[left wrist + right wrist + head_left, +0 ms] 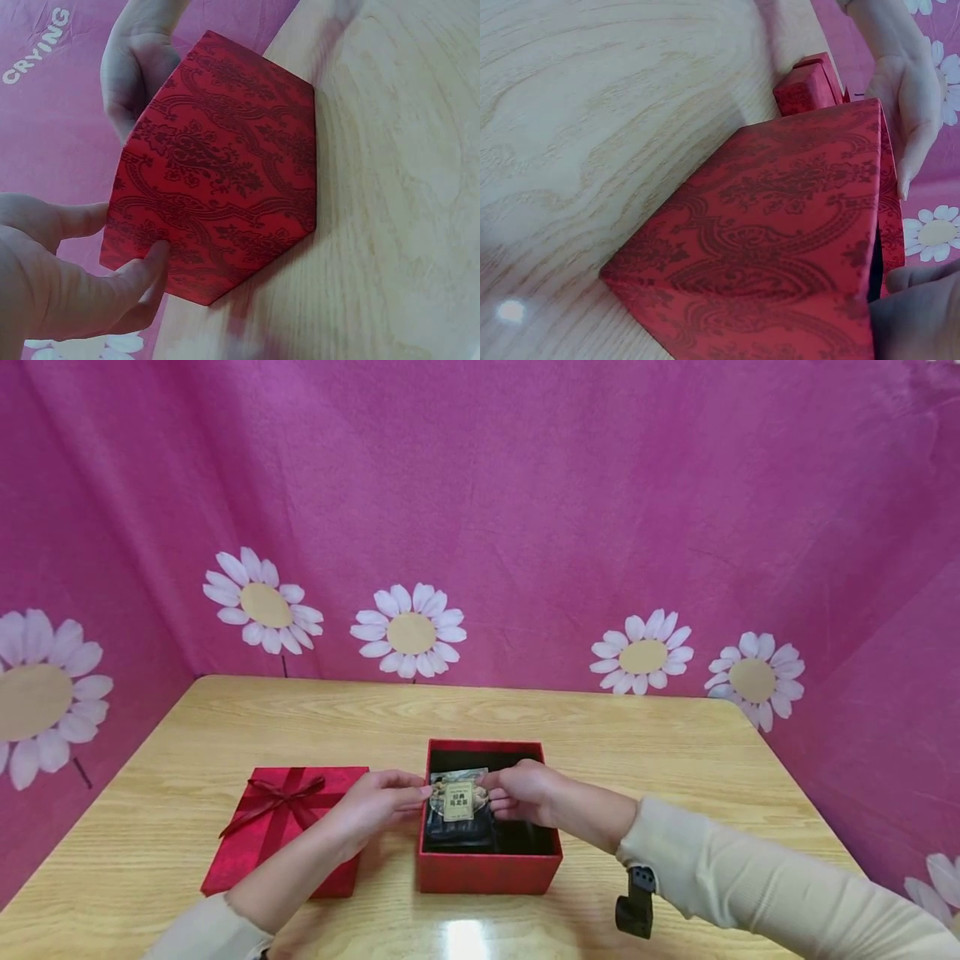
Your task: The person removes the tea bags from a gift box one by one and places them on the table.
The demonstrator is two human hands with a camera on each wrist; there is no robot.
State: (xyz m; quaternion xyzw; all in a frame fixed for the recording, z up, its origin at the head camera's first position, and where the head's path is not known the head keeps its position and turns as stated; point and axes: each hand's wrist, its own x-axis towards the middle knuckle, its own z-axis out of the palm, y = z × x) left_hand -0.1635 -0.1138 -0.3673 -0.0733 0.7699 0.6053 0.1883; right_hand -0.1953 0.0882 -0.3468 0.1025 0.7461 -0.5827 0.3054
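- Lying label up in the left part of a red box (487, 872), the dark packet (459, 827) sits between the two hands, with bare dark interior to its right.
- The right hand (528, 792) reaches over the box's right side; its bent fingers and thumb come up to the packet's upper right edge.
- Whether those fingertips pinch the packet or only rest against it, I cannot tell; in the right wrist view they vanish behind the rim.
- The left hand (386, 802) is at the box's left wall, fingers fairly straight and slightly parted, with nothing gripped.
- In the left wrist view its thumb lies against the patterned outer wall and another finger reaches the rim, so the wall stands between most of this hand and the packet.
- Left of the box, the red lid (258, 839) rests on the wooden table (637, 752), its dark red bow (288, 795) uppermost, the left forearm crossing over it.
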